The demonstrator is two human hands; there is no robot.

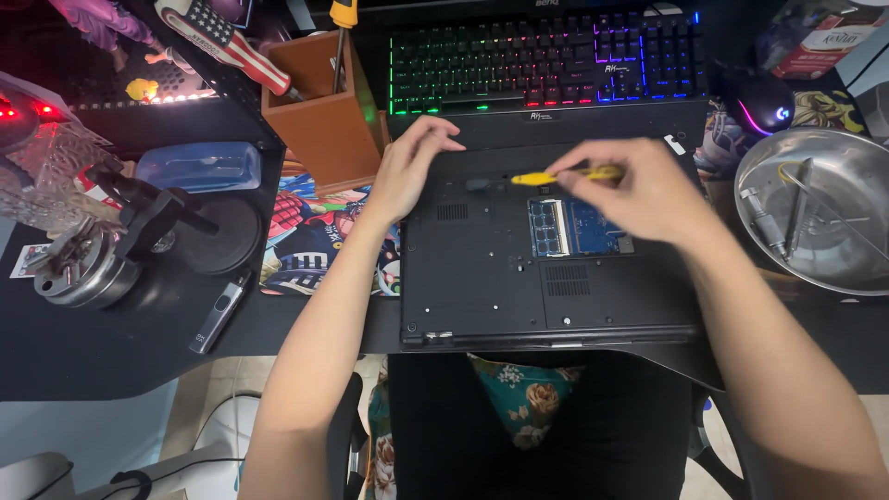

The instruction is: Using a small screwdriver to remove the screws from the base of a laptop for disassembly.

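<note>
A black laptop (482, 278) lies upside down on the desk, with an open bay showing blue memory boards (569, 227). My left hand (407, 171) rests flat on the laptop's far left corner, fingers spread. My right hand (644, 190) grips a small yellow screwdriver (556, 176) held sideways, its tip pointing left over the laptop's upper middle, near a round dark foot.
A lit rainbow keyboard (546, 65) sits behind the laptop. A metal bowl (833, 268) with tools stands at right, a mouse (759, 102) above it. A wooden tool holder (319, 116), a blue case (199, 167) and a black stand (148, 218) are at left.
</note>
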